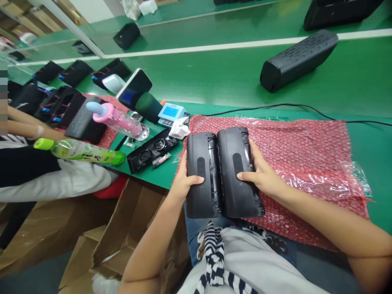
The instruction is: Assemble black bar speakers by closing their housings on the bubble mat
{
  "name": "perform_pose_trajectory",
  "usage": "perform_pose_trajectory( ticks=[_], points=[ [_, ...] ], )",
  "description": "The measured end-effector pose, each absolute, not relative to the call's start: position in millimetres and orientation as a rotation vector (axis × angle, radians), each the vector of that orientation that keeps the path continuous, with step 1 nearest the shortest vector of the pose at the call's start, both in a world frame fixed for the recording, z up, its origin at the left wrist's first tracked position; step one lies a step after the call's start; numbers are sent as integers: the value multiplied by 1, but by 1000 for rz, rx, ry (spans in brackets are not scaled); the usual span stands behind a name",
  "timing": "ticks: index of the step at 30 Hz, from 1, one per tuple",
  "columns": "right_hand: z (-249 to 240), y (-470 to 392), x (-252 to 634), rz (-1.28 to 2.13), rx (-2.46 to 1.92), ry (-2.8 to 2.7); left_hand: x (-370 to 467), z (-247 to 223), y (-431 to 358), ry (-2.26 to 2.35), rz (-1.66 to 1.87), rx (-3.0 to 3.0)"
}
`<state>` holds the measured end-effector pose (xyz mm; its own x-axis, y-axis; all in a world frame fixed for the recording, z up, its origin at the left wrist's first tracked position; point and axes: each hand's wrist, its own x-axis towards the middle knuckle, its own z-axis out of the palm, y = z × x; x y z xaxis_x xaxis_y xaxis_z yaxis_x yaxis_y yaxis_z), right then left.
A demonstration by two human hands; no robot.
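Observation:
Two black plastic housing shells, much like speaker casings, stand side by side before me at the front of the bench. My left hand [184, 181] is wrapped round the left shell [196, 204], thumb across its face. The right shell [234, 196] is gripped by my right hand [263, 173], its thumb near the dark oval panel. Both shells show open edges with clips along their right sides. Beneath and beyond them lies red bubble wrap [309, 147]. Fingers behind the shells are hidden.
Left of the wrap are a black panel with two round drivers [153, 149], a blue-screened device [171, 114], a pink bottle [119, 122] and a green-capped bottle [82, 151]. A black speaker [300, 59] lies on the green line behind. A co-worker's arm [30, 126] and cardboard boxes [122, 228] are at left.

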<state>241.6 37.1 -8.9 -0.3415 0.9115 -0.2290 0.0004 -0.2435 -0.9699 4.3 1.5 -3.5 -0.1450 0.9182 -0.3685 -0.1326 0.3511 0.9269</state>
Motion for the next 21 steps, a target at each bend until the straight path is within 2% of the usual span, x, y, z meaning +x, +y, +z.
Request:
perform_pose_trajectory(
  ticks=[21],
  points=[
    [-8, 37, 240, 1676, -1151, -1269, 5, -4, 2, 1398, 1092, 788]
  ],
)
